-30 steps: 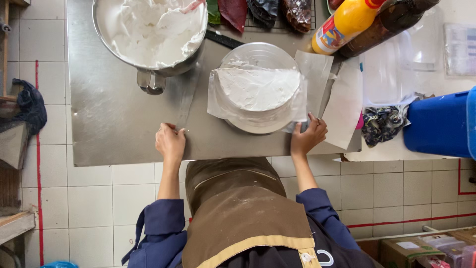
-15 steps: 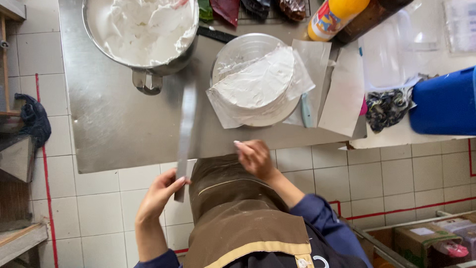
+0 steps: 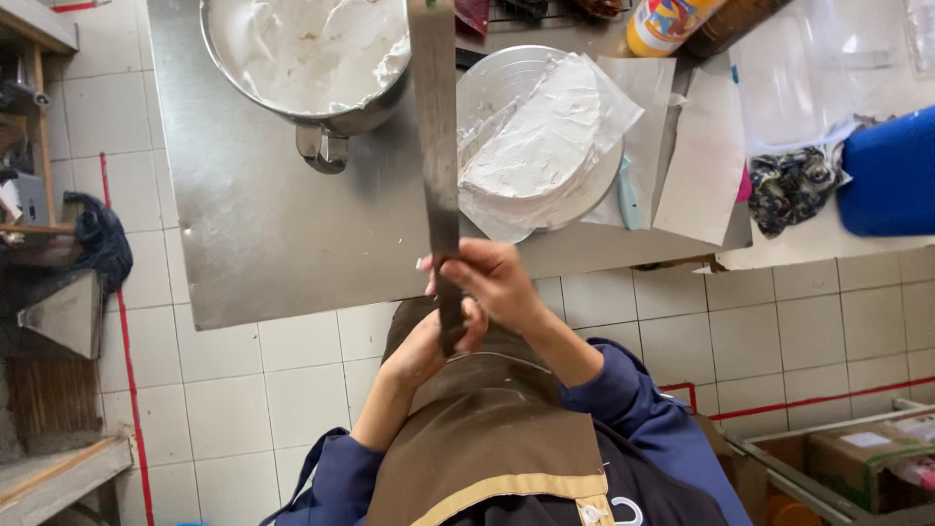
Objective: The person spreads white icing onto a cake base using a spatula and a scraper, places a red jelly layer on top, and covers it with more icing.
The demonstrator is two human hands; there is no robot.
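Steel dominates the view: a long flat spatula blade (image 3: 434, 127) is standing up towards the camera over a stainless table (image 3: 282, 244), so that it is crossing in front of the bowl (image 3: 302, 58) and the edge of the cake (image 3: 536, 136). Both hands are meeting at its lower end, just off the table's near edge and in front of the person's brown apron (image 3: 487, 429). The left hand (image 3: 424, 346) is curling closed around the handle from below, taking the weight; the right hand (image 3: 492, 278) is closing over the blade just above it, fingers wrapped across the metal, a grip that looks suited to steadying or wiping the blade rather than spreading with it. Neither hand is touching anything else.

The cake, coated in white cream, is sitting on a round turntable (image 3: 487, 93) with paper or film underneath, which is probably there to catch drips. The bowl, holding more white cream, is standing just beside it within easy reach. A small pale-handled tool (image 3: 629, 193) is lying at the turntable's right, next to sheets of paper (image 3: 701, 156). A yellow bottle (image 3: 667, 21) is lying at the table's far edge, and a blue tub (image 3: 891, 175) is resting further right.
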